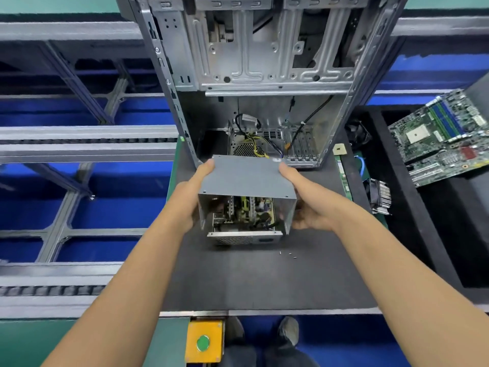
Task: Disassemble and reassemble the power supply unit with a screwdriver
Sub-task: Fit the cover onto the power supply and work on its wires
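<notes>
Though gripped, cover half-lifted

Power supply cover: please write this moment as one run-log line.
step: cover over base | cover: gripped by left hand, right hand | screws: loose on mat | screwdriver: not visible

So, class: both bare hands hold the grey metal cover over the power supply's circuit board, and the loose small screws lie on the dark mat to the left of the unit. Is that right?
One detail is wrong. The head view shows the small screws on the dark mat to the right of the unit, near its front. Otherwise correct: left hand and right hand hold the grey metal cover over the circuit board.
</notes>
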Action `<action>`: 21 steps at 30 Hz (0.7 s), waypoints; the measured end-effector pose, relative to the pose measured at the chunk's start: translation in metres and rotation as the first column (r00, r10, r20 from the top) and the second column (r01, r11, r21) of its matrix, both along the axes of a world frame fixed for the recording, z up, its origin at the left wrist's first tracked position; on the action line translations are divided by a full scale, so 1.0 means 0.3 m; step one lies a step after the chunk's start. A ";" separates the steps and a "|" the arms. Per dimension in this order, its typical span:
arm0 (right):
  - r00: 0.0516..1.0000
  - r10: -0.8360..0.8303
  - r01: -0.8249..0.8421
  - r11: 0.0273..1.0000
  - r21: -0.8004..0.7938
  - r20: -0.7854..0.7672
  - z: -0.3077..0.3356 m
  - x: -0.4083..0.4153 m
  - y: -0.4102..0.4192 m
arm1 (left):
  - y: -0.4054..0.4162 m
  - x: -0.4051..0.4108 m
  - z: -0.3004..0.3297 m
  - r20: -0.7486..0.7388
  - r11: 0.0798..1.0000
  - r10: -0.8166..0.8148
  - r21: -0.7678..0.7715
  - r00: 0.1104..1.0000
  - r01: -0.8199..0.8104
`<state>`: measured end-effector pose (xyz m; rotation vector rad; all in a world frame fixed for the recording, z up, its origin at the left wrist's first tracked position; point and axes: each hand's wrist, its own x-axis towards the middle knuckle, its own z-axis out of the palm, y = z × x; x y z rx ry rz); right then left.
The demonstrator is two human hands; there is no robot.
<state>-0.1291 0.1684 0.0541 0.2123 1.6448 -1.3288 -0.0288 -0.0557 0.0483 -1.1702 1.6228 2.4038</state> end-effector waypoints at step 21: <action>0.972 0.030 -0.054 0.994 -0.095 -0.233 -0.087 0.024 -0.048 | -0.013 0.042 -0.048 -0.027 0.997 0.019 -0.078 0.999 -0.021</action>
